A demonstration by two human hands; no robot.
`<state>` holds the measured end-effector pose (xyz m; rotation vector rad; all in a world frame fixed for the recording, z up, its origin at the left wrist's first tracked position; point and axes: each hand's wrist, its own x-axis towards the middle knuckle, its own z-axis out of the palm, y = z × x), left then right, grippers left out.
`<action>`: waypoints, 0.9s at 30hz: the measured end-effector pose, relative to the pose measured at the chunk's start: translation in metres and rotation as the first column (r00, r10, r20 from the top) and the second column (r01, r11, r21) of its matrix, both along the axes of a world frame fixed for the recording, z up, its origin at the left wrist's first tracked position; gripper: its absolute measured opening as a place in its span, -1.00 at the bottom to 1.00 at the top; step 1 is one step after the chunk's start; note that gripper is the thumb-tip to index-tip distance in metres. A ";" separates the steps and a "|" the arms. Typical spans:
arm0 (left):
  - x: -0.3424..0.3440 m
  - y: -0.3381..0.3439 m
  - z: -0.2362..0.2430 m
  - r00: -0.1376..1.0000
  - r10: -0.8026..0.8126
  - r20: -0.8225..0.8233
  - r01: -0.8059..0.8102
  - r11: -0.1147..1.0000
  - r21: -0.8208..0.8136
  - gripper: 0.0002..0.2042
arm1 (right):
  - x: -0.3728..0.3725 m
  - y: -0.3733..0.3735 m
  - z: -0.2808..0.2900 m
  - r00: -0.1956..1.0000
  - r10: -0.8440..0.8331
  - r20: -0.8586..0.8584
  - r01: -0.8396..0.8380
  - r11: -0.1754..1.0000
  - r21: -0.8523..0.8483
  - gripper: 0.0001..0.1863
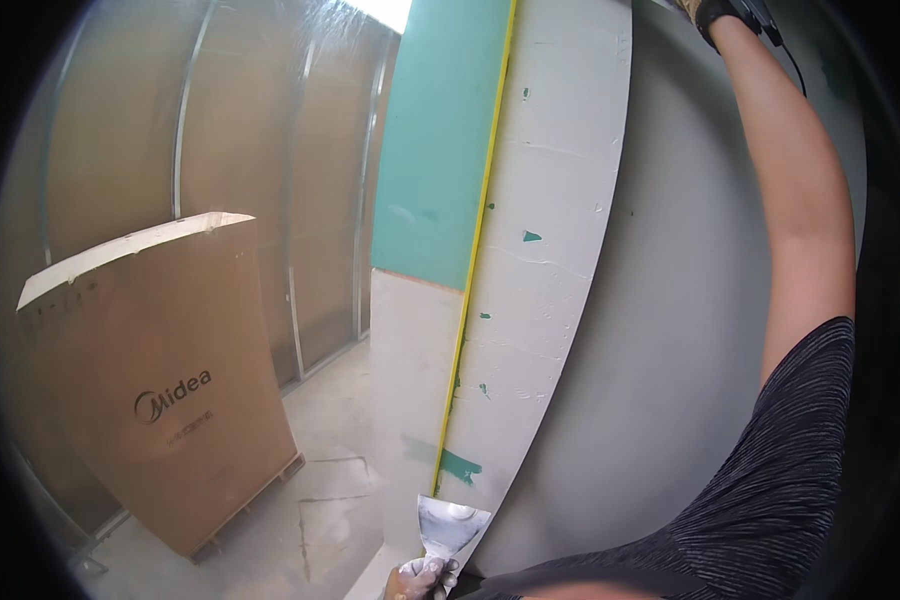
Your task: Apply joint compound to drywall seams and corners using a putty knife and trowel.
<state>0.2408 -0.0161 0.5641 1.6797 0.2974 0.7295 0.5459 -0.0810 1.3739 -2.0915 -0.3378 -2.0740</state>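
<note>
My left hand [422,580], smeared with white, is at the bottom edge. It is closed around the handle of a putty knife [450,522], whose wide blade points up and carries white compound. The blade is by the lower part of a yellow strip [478,250] that runs up the wall corner. Right of the strip, a narrow wall face [560,180] is coated white, with several small green patches showing through. My right arm reaches up to the top right. There my gloved right hand [708,12] is mostly cut off by the frame, so its fingers are hidden.
Left of the strip is a green board [440,130] above a whitish panel [415,380]. A tall brown carton [200,350] stands on a pallet at the left. Behind it, plastic sheeting [240,110] covers metal studs. A grey wall [670,280] curves along the right.
</note>
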 end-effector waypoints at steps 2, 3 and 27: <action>0.013 0.006 -0.006 1.000 0.010 -0.009 -0.010 1.000 0.016 -0.73 | -0.017 -0.026 -0.005 0.997 0.082 0.016 -0.082 0.996 0.035 -0.71; 0.024 0.013 -0.006 0.999 -0.025 -0.027 0.026 0.999 0.024 -0.72 | 0.001 -0.050 0.004 0.859 0.510 -0.050 -0.487 0.782 -0.388 -0.72; 0.062 0.037 0.003 0.998 0.046 -0.051 -0.045 0.999 0.018 -0.78 | 0.097 0.096 0.117 0.440 -0.722 0.533 0.868 0.494 -0.047 -0.80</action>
